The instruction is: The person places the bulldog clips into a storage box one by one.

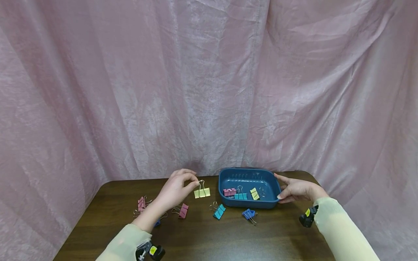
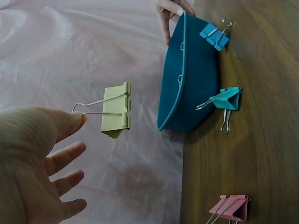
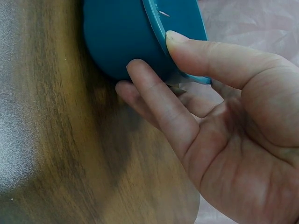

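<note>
A yellow binder clip [image 1: 202,193] hangs in the air from my left hand [image 1: 177,188], left of the tray. In the left wrist view, thumb and forefinger pinch the wire handle of this clip [image 2: 116,109], the other fingers spread apart. The blue tray [image 1: 249,203] stands near the table's back edge. Inside it lie a pink clip [image 1: 229,192], a teal clip [image 1: 240,196] and a yellow clip [image 1: 254,194]. My right hand [image 1: 297,189] grips the tray's right end; in the right wrist view the thumb is on the rim and fingers are against the outer wall [image 3: 121,37].
On the wooden table [image 1: 228,239] in front of the tray lie a teal clip [image 1: 219,211] and a blue clip [image 1: 249,214]. A pink clip [image 1: 183,211] lies near my left wrist, with more clips [image 1: 142,203] partly behind that forearm. A pink curtain [image 1: 209,90] hangs behind.
</note>
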